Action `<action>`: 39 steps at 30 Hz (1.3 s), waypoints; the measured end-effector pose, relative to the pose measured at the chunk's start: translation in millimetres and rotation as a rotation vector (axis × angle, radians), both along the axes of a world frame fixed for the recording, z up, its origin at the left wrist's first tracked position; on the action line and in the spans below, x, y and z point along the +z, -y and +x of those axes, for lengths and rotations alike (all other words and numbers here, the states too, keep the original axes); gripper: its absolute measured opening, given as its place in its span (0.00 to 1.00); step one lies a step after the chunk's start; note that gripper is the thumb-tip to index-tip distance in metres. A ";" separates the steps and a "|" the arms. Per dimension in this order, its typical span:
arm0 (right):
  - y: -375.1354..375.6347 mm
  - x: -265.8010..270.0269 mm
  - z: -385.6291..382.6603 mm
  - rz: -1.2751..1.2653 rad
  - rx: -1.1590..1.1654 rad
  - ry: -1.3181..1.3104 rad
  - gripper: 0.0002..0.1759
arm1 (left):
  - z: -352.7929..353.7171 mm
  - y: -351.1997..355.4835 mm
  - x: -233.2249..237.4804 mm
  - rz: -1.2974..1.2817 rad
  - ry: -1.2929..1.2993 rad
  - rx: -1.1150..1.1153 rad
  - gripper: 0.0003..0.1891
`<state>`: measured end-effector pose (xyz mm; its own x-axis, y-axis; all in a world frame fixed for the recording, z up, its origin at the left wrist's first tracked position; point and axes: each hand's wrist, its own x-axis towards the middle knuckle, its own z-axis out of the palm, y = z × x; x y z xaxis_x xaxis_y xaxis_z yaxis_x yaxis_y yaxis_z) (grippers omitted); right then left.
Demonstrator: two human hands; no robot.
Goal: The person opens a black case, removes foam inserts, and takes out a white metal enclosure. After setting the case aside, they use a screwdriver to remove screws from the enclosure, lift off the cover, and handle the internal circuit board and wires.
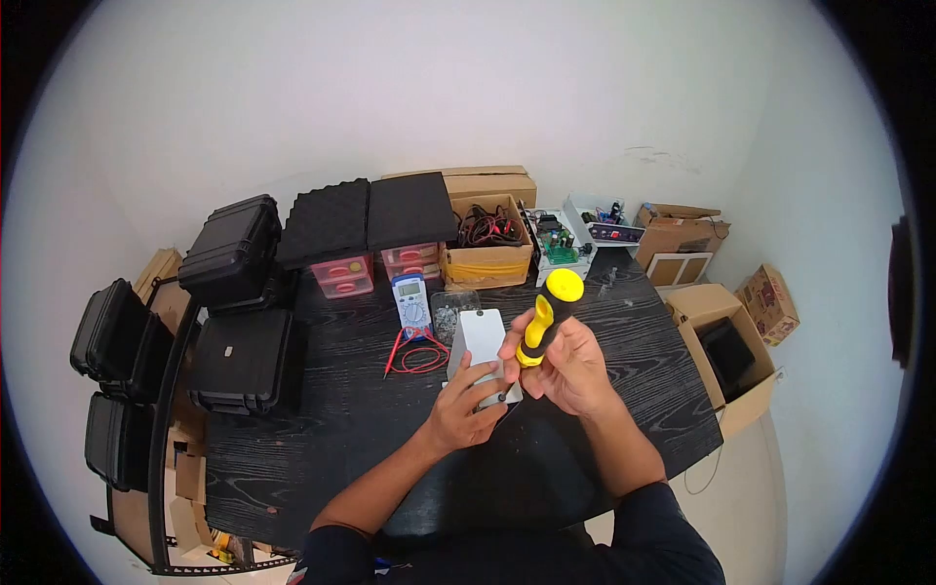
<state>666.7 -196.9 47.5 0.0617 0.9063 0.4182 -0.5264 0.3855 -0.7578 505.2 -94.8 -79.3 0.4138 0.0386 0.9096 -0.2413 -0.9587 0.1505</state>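
Observation:
My right hand point(564, 366) is closed around a yellow and black screwdriver point(549, 310), its butt end tipped up toward me. The screwdriver's shaft and tip are mostly hidden by my fingers. A white metal box point(483, 336) stands on the black table point(341, 429), and my left hand point(468, 408) grips its near side with the fingers over its edge. Just left of the box lie a blue and white multimeter point(411, 305), its red test lead point(421, 363) and a clear tray of small screws point(453, 310).
Black hard cases point(244, 361) are stacked at the left. Along the back stand pink drawer boxes point(343, 277) under black foam point(327, 222), a cardboard box of cables point(487, 258), and opened electronics housings point(563, 244). Right of the table sits an open carton point(721, 341).

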 end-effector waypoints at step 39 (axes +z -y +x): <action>6.6 5.0 13.0 -0.072 -0.087 0.066 0.30 | -3.6 2.3 2.5 -0.021 -0.058 -0.003 0.17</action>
